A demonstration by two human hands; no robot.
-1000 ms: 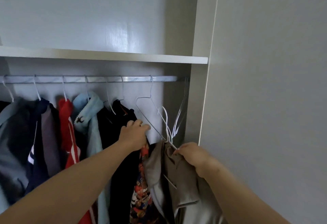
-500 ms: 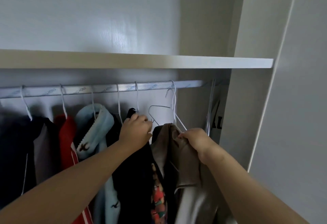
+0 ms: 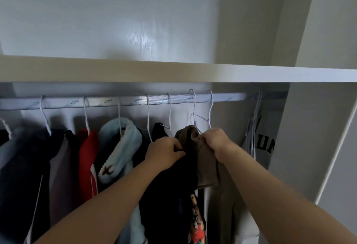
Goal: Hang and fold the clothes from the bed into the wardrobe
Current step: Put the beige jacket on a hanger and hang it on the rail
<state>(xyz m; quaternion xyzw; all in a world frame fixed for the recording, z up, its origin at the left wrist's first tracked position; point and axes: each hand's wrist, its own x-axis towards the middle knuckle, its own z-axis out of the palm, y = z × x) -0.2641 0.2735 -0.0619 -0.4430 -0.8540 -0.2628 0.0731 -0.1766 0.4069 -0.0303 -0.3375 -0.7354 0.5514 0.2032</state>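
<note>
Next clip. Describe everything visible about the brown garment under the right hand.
The brown garment is soft, matte cloth, bunched and creased at the top, hanging in loose folds. It hangs on a white wire hanger hooked over the rail, beside a black garment. The right hand grips its top; its lower part runs out of view.

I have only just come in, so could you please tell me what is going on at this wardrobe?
A person is hanging clothes in a wardrobe. The right hand grips the top of a brown garment on a wire hanger, whose hook appears to sit over the rail. The left hand grips the black garment beside it, apparently keeping it aside. Further left, a red top and a light blue top already hang on the rail.
</note>
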